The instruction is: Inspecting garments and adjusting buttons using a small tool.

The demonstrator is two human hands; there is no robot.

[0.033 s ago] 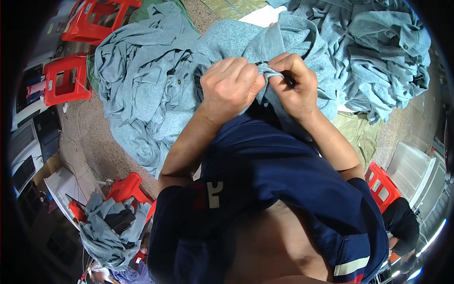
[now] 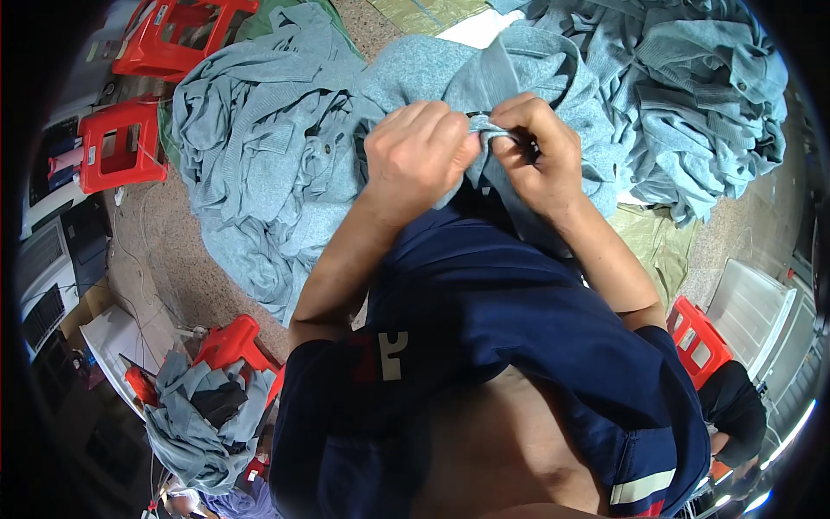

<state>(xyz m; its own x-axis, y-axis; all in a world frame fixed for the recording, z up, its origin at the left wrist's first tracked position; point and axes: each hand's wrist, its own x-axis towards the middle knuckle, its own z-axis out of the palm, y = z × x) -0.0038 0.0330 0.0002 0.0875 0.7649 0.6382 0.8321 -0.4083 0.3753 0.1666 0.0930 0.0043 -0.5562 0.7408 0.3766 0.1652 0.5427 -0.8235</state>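
Note:
A grey-blue knitted garment (image 2: 491, 80) lies over my lap, and a folded strip of it is drawn up between my two hands. My left hand (image 2: 418, 161) is closed in a fist on the left end of that fold. Thumb and fingers of my right hand (image 2: 545, 163) pinch the fold close beside it, the hands nearly touching. Something small and black shows along the fold's upper edge and inside the curl of my right fingers; most of it is hidden, so I cannot tell its kind.
Heaps of similar knitwear lie at left (image 2: 259, 164) and at right (image 2: 692, 95). Red plastic stools (image 2: 121, 147) stand at far left. Another stool at lower left bears a grey-blue garment (image 2: 203, 432). A white plastic bin (image 2: 752, 298) is at right, near a person in black (image 2: 733, 411).
The pinched fold has shifted slightly, and less of the black thing shows by my right fingers. Both hands stay almost in place.

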